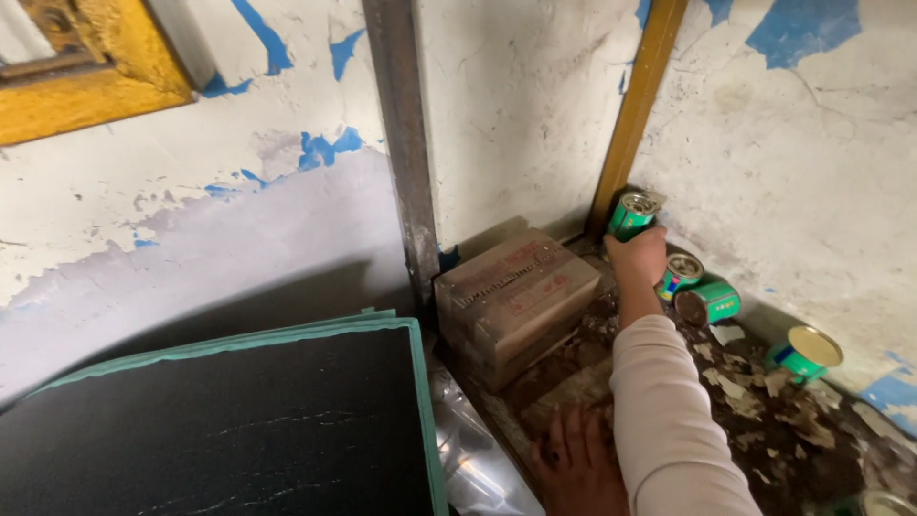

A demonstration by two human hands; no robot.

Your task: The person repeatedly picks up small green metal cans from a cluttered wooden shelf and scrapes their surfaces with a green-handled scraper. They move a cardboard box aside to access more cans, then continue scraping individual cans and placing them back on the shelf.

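The green can (631, 216) sits in your right hand (638, 256), far back in the corner of the floor where the yellow upright strip (635, 100) meets the peeling white and blue wall (802, 162). Your fingers are wrapped around its lower half, so only the upper body and the metal end show. The can is tilted: its long axis runs from your palm up and to the right, and the metal end points up toward the wall.

Your left hand (578, 463) is apart from the right, down at the near edge of the floor, fingers spread and pressed flat on the dirty surface, holding nothing.

Count four green cans in clear view. One is the can you grip. Two lie just right of your wrist, touching or nearly touching each other: one shows its ring-pull end (681, 272), and the other lies on its side with a dark end toward you (709, 302). The fourth can (805, 354) lies farther right, near the wall, its gold end facing up and out.

One brown cardboard box (516, 296) stands just left of your right forearm, against the rusty metal post (406, 143). One black slab with a teal edge (239, 420) lies at the near left.
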